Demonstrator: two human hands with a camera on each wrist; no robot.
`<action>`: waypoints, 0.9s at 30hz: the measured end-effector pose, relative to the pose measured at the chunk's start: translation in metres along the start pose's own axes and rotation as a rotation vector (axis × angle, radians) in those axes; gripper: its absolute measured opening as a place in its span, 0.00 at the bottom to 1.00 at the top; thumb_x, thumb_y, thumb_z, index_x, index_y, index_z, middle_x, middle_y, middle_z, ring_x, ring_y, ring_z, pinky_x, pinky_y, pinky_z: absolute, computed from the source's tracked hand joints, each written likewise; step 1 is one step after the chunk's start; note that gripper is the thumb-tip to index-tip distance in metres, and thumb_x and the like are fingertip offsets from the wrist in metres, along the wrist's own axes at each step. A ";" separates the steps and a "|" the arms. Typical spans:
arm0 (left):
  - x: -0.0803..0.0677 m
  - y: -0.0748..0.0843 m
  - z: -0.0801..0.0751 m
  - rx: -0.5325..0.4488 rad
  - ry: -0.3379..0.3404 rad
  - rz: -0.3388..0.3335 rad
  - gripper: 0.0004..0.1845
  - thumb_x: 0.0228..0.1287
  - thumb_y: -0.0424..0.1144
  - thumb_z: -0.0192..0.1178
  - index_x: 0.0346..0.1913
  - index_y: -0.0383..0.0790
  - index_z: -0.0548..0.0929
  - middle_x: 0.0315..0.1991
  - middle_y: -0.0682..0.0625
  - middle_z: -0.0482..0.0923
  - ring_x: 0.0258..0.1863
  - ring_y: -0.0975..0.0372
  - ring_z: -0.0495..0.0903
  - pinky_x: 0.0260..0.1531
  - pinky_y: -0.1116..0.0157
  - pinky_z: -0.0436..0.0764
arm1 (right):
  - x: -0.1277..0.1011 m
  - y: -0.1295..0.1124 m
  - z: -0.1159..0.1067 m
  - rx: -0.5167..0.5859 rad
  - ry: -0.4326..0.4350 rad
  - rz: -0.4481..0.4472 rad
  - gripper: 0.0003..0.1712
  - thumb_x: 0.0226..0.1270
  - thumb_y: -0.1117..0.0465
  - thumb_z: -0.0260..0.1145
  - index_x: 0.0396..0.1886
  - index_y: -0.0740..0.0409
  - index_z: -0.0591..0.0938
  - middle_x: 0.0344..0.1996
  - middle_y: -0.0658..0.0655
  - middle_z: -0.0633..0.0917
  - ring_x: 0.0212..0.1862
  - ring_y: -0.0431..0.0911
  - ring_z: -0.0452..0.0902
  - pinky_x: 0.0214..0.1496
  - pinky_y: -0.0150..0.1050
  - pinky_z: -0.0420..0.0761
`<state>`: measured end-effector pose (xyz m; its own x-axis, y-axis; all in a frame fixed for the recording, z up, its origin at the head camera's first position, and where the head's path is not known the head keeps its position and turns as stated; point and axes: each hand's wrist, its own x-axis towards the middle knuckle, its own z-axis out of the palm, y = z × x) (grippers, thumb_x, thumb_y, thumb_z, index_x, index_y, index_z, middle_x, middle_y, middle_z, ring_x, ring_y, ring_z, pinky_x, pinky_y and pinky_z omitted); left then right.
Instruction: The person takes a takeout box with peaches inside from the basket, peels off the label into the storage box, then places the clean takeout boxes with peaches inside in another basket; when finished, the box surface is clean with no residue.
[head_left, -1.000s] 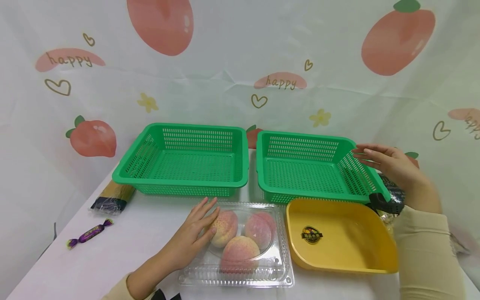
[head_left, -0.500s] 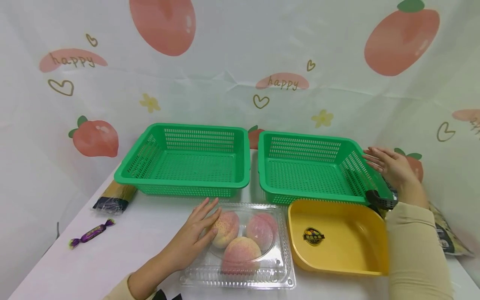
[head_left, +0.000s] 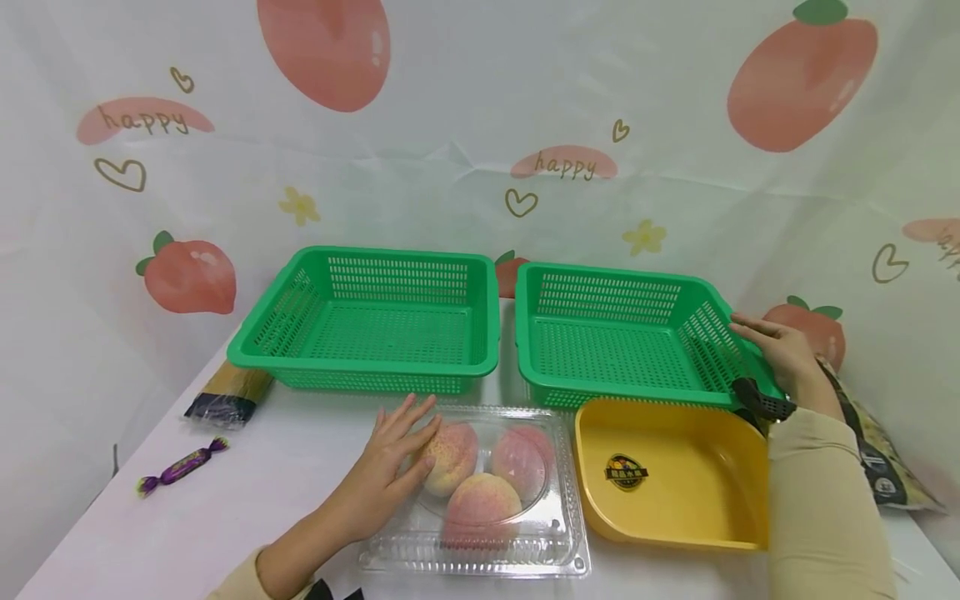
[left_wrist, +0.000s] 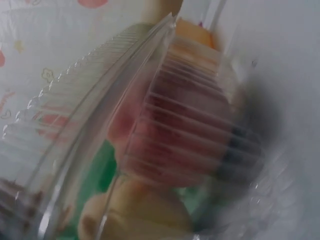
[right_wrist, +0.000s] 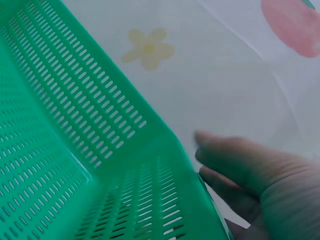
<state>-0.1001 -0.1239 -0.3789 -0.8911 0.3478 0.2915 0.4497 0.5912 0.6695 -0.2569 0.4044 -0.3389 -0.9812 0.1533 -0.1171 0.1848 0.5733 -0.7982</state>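
My left hand rests with spread fingers on the left side of a clear plastic clamshell box. Three peaches show through its lid. The left wrist view is blurred, with a peach behind the ribbed plastic. My right hand is lowered beside the right end of the right green basket. In the right wrist view, the thumb and fingers of that hand reach down just outside the basket rim, holding nothing visible; some fingers are partly hidden.
Another green basket stands at the back left. A yellow basin sits right of the box, partly behind my sleeve. On the left lie a purple-wrapped candy and a brown and black packet. A dark printed bag lies far right.
My right hand has come down from above the right basket's rim to its outer side, and the sleeve has shifted left, uncovering the bag at the far right. My left hand stays put.
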 end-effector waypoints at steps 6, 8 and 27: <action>-0.010 0.001 -0.005 -0.188 0.094 -0.178 0.40 0.65 0.42 0.56 0.74 0.45 0.47 0.75 0.43 0.37 0.72 0.39 0.35 0.58 0.27 0.40 | 0.002 0.001 0.002 -0.135 -0.021 -0.089 0.36 0.70 0.48 0.53 0.68 0.67 0.60 0.70 0.72 0.52 0.68 0.69 0.49 0.34 0.19 0.74; -0.016 0.002 -0.008 -0.280 0.092 -0.251 0.45 0.63 0.42 0.58 0.75 0.53 0.40 0.75 0.44 0.30 0.72 0.39 0.31 0.56 0.26 0.39 | 0.002 0.002 0.003 -0.142 -0.016 -0.103 0.34 0.71 0.51 0.54 0.68 0.67 0.60 0.69 0.71 0.53 0.64 0.63 0.59 0.32 0.18 0.75; -0.044 0.003 -0.013 -0.793 -0.118 -0.616 0.48 0.63 0.38 0.59 0.73 0.64 0.37 0.71 0.27 0.38 0.62 0.37 0.65 0.45 0.51 0.81 | 0.000 0.004 0.003 -0.100 0.019 -0.090 0.32 0.70 0.53 0.54 0.67 0.66 0.62 0.69 0.71 0.55 0.29 0.21 0.70 0.31 0.24 0.79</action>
<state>-0.0604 -0.1465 -0.3808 -0.9237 0.2403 -0.2984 -0.2946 0.0524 0.9542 -0.2565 0.4041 -0.3436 -0.9930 0.1123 -0.0357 0.1016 0.6629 -0.7418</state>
